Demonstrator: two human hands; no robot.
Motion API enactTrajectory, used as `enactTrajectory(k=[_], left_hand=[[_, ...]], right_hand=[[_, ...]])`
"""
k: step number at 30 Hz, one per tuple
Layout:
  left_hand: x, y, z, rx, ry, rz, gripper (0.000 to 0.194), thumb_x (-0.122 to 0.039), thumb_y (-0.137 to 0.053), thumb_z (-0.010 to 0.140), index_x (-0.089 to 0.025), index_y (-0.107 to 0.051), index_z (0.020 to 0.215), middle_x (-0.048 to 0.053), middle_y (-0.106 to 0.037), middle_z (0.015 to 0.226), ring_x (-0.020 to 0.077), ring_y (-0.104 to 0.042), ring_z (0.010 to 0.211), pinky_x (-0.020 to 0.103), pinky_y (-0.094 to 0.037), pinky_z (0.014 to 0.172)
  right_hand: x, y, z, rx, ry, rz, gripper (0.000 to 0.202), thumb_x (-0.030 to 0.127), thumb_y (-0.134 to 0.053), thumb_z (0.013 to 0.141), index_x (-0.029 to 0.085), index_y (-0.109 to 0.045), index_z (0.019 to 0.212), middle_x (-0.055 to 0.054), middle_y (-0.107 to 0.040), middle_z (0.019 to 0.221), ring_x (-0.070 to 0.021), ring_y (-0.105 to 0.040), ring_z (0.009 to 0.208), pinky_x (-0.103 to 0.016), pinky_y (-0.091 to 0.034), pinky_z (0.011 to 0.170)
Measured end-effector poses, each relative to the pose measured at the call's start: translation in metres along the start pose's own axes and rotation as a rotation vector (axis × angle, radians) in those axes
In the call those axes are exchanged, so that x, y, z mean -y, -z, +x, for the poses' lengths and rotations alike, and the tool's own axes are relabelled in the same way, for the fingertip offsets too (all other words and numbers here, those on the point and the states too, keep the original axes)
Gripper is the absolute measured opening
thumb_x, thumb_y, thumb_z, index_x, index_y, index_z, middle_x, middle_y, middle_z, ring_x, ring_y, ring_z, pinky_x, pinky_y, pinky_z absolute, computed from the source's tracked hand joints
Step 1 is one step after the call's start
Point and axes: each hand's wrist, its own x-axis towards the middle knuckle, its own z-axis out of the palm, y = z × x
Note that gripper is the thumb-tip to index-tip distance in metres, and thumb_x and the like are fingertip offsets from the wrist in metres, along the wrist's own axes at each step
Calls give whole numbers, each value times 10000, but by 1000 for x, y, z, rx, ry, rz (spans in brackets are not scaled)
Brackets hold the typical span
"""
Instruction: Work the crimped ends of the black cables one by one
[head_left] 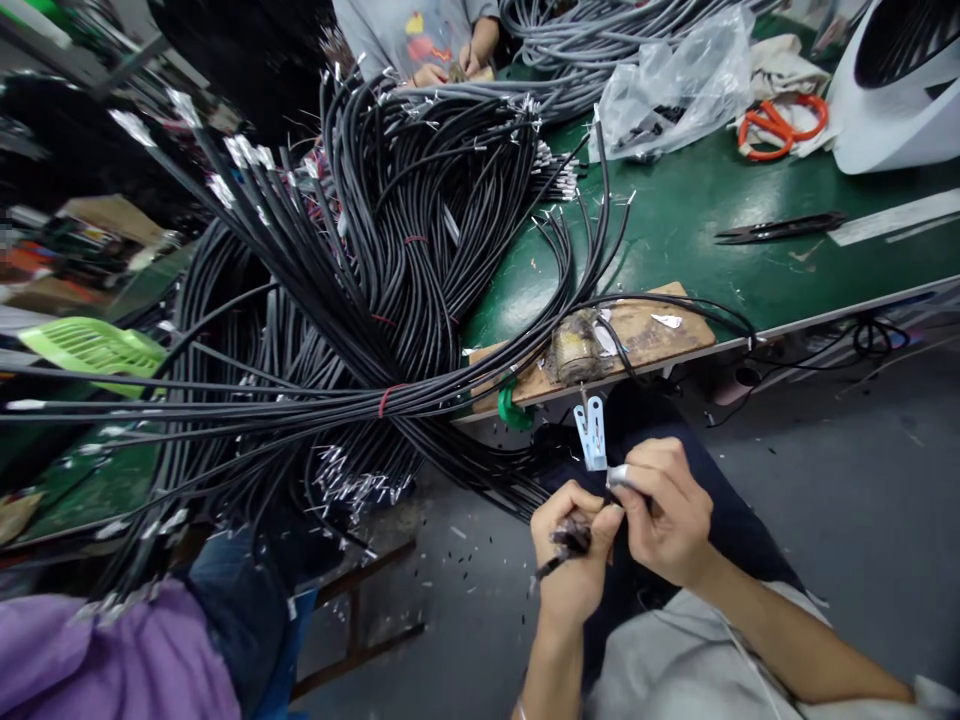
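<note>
My left hand (pixel 574 545) is closed around a black cable (pixel 609 494), and a dark, blurred piece sticks out of its fist. Against it, my right hand (pixel 667 510) pinches at the cable's end, where a pale grey band shows by the index finger; whether that is tape or cable shield I cannot tell. Just above both hands hangs a light blue clothespin (pixel 591 433), attached beneath a tape-wrapped block (pixel 576 347). The block sits on a wooden board (pixel 660 335) at the table edge. A red-tied bundle of black cables (pixel 442 395) crosses the board's left end.
A large heap of black cables (pixel 420 230) covers the green table (pixel 675 230). Orange-handled scissors (pixel 780 128), dark snips (pixel 780 228), a plastic bag (pixel 675 85) and grey cable coils (pixel 555 40) lie beyond. People sit opposite and at left, one in a purple top (pixel 127 660).
</note>
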Motion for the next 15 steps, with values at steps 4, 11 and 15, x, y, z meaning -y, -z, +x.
enactTrajectory(k=[4,11,15], left_hand=[[-2,7,0,-77,21,84,310,-343,-653,838,-155,-517,632,-73,-409,487,43,-323,393,178,-231,394],[-6,12,4,-43,-182,377,258,-256,-690,804,-147,-574,601,-38,-449,567,83,-397,521,219,-287,501],[-8,8,1,83,-197,422,212,-213,-695,798,-149,-590,625,-32,-472,585,86,-409,536,225,-286,518]], right_hand=[[-10,12,3,126,273,-99,321,14,-570,779,199,-616,1038,-95,-652,869,-218,-553,770,-388,-503,680],[4,27,16,311,-301,151,324,174,-688,788,200,-563,1086,-66,-670,912,-199,-631,829,-328,-514,754],[0,24,24,400,-557,137,104,172,-621,823,188,-595,923,41,-564,604,-111,-547,557,-235,-453,582]])
